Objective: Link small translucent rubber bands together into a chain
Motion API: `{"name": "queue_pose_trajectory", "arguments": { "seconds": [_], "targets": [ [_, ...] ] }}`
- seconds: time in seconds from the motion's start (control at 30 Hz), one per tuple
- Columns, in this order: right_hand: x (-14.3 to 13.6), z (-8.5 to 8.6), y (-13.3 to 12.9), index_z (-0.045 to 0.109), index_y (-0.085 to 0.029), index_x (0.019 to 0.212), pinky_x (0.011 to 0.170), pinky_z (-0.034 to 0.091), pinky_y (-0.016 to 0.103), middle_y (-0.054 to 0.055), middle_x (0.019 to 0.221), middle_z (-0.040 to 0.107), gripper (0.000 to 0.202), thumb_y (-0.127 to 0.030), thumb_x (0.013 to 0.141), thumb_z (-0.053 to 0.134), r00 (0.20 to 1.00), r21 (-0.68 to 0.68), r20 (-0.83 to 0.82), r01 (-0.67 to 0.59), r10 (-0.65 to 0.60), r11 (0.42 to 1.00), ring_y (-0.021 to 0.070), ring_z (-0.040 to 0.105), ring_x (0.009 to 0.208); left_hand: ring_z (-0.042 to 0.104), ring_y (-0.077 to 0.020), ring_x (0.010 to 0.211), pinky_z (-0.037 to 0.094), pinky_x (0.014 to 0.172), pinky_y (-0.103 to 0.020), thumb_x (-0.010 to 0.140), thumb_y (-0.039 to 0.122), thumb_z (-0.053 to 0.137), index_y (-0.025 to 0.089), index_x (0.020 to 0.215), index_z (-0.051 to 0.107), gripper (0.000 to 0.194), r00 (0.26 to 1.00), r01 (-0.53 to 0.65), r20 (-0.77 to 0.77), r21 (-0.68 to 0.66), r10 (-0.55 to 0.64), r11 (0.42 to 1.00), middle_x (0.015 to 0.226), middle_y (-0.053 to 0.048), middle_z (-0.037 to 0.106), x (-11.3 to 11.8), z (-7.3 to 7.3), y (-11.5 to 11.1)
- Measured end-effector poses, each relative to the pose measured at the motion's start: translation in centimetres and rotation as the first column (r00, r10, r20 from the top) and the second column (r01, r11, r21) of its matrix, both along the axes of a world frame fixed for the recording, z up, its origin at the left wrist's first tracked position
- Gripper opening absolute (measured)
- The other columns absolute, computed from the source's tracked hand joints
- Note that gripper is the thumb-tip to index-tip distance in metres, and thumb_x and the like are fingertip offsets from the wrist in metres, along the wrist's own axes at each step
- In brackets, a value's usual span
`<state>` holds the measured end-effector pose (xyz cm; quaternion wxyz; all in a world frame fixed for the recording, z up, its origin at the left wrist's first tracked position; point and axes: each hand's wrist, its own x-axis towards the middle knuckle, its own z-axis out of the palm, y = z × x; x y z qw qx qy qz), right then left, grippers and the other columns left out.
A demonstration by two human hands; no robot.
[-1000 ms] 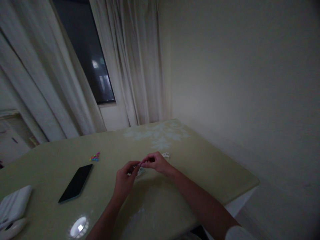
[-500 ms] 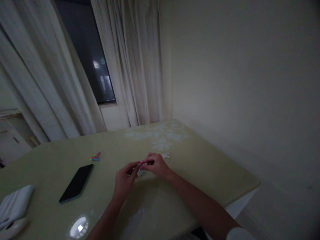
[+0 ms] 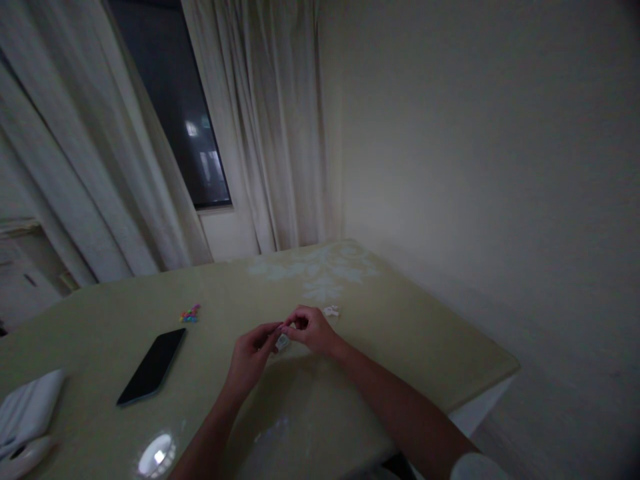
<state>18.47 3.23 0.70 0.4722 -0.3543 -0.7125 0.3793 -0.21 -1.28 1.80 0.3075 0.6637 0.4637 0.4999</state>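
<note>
Over the middle of the table, my left hand and my right hand meet at the fingertips. Each one is closed in a pinch. Whatever lies between the fingers is too small and dim to name. A small whitish, partly see-through thing shows just under the fingertips; whether it is held or rests on the table I cannot tell. Just beyond my right hand lies a little cluster of white pieces. Several small bright-coloured pieces, perhaps beads, are heaped to the left of my hands.
A black phone lies on the glossy yellow-green table at the left. Farther left sit a white padded item and a white rounded object. A wall runs along the right side, with curtains behind.
The hands stay together with only slight finger movement. A little more of the whitish thing under the fingertips is visible now. Nothing else has moved noticeably.
</note>
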Motion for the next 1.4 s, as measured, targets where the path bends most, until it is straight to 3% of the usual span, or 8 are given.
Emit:
{"name": "queue_pose_trajectory", "arguments": {
  "seconds": [0.2, 0.33, 0.6, 0.9, 1.03, 1.17, 1.27, 1.4],
  "targets": [
    [0.4, 0.1, 1.0, 0.077, -0.015, 0.083, 0.056, 0.031, 0.024, -0.004, 0.064, 0.050, 0.026, -0.041, 0.080, 0.080, 0.990, -0.056, 0.001, 0.138, -0.138, 0.989, 0.0110, 0.041, 0.060, 0.074, -0.0317, 0.100, 0.058, 0.089, -0.046, 0.081, 0.060, 0.070, 0.019, 0.118, 0.075, 0.055, 0.938, -0.258, -0.226, 0.054, 0.263, 0.965, 0.120, -0.014, 0.078, -3.3, -1.6, 2.1],
    [0.6, -0.1, 1.4, 0.076, -0.015, 0.081, 0.057, 0.032, 0.025, -0.004, 0.064, 0.051, 0.017, -0.032, 0.081, 0.079, 0.974, -0.024, 0.068, 0.216, -0.214, 0.976, 0.0112, 0.042, 0.059, 0.059, -0.0430, 0.132, 0.045, 0.109, -0.057, 0.068, 0.058, 0.080, 0.012, 0.140, 0.061, 0.088, 0.864, -0.242, -0.458, -0.013, 0.209, 0.970, 0.140, -0.023, 0.066, -5.0, -3.9, 3.1],
    [0.8, -0.1, 0.8, 0.078, -0.016, 0.086, 0.069, 0.040, 0.024, 0.000, 0.080, 0.061, 0.003, -0.018, 0.084, 0.077, 0.881, 0.212, 0.423, 0.132, -0.213, 0.968, 0.0129, 0.055, 0.072, 0.066, -0.0344, 0.120, 0.049, 0.107, -0.050, 0.069, 0.032, 0.079, 0.017, 0.137, 0.062, 0.072, 0.900, -0.028, -0.435, 0.003, 0.026, 1.000, 0.128, -0.016, 0.071, -2.9, -4.2, 2.1],
    [1.0, 0.3, 0.3, 0.082, -0.024, 0.102, 0.071, 0.042, 0.027, 0.005, 0.097, 0.068, 0.016, -0.031, 0.098, 0.069, 0.663, 0.287, 0.719, -0.014, -0.206, 0.958, 0.0171, 0.063, 0.083, 0.063, -0.0328, 0.124, 0.048, 0.110, -0.050, 0.067, 0.018, 0.079, 0.024, 0.132, 0.066, 0.067, 0.921, 0.005, -0.388, 0.080, 0.027, 0.997, 0.129, -0.010, 0.069, -1.0, -3.6, 1.2],
    [1.5, 0.7, 0.6, 0.082, -0.023, 0.102, 0.073, 0.042, 0.026, 0.005, 0.094, 0.068, 0.016, -0.029, 0.099, 0.068, 0.723, 0.274, 0.678, -0.082, -0.132, 0.958, 0.0163, 0.063, 0.083, 0.064, -0.0336, 0.124, 0.048, 0.110, -0.052, 0.068, 0.022, 0.080, 0.023, 0.131, 0.067, 0.065, 0.925, -0.006, -0.378, 0.065, 0.030, 0.998, 0.129, -0.012, 0.069, -1.1, -3.6, 1.2],
    [3.7, 1.7, 1.9, 0.080, -0.018, 0.099, 0.078, 0.044, 0.027, 0.006, 0.094, 0.069, 0.013, -0.027, 0.096, 0.070, 0.801, 0.247, 0.525, 0.181, -0.288, 0.952, 0.0161, 0.064, 0.084, 0.066, -0.0357, 0.121, 0.049, 0.108, -0.053, 0.068, 0.027, 0.082, 0.019, 0.126, 0.069, 0.060, 0.936, -0.043, -0.348, 0.042, 0.055, 0.998, 0.127, -0.016, 0.072, -1.3, -3.8, 1.4],
    [6.5, 1.8, 3.0, 0.075, -0.016, 0.113, 0.086, 0.045, 0.030, 0.012, 0.111, 0.069, 0.025, -0.028, 0.091, 0.075, 0.709, 0.225, 0.544, 0.391, -0.448, 0.893, 0.0203, 0.064, 0.097, 0.068, -0.0390, 0.119, 0.051, 0.104, -0.056, 0.066, 0.032, 0.087, 0.017, 0.123, 0.070, 0.061, 0.951, -0.066, -0.303, -0.003, 0.063, 0.998, 0.128, -0.020, 0.073, -1.3, -4.2, 1.7],
    [8.5, 0.6, 3.7, 0.071, -0.012, 0.123, 0.096, 0.043, 0.037, 0.020, 0.123, 0.067, 0.055, -0.035, 0.075, 0.087, 0.598, 0.171, 0.707, 0.375, -0.379, 0.911, 0.0306, 0.060, 0.115, 0.068, -0.0406, 0.120, 0.050, 0.105, -0.058, 0.067, 0.032, 0.087, 0.015, 0.124, 0.069, 0.062, 0.964, -0.047, -0.265, -0.049, 0.032, 0.998, 0.132, -0.023, 0.071, -1.3, -4.6, 1.8]
  ]
}}
